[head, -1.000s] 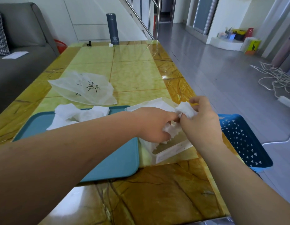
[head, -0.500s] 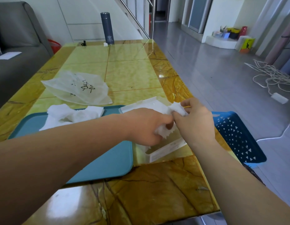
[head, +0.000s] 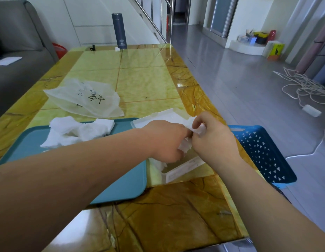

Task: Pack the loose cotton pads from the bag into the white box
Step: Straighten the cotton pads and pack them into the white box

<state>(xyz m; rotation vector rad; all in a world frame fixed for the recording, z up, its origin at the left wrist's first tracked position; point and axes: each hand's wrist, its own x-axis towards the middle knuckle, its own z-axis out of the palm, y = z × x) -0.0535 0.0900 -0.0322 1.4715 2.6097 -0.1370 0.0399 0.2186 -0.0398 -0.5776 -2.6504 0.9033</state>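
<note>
The white box stands open on the table's right side, its lid tipped back behind my hands. My left hand and my right hand meet above the box, both pinching a crumpled wad of white cotton pads. Part of the wad hangs down into the box; my hands hide most of the box's inside. A loose heap of cotton pads lies on the teal tray to the left. Beyond the tray lies the flat translucent bag with black lettering.
A blue perforated basket hangs off the table's right edge beside the box. A dark flask and small items stand at the far end. A grey sofa is on the left; white cables lie on the floor.
Both hands stay over the box with the wad between them. My right hand's fingers have shifted on the pads and the wad has sunk lower toward the box.
</note>
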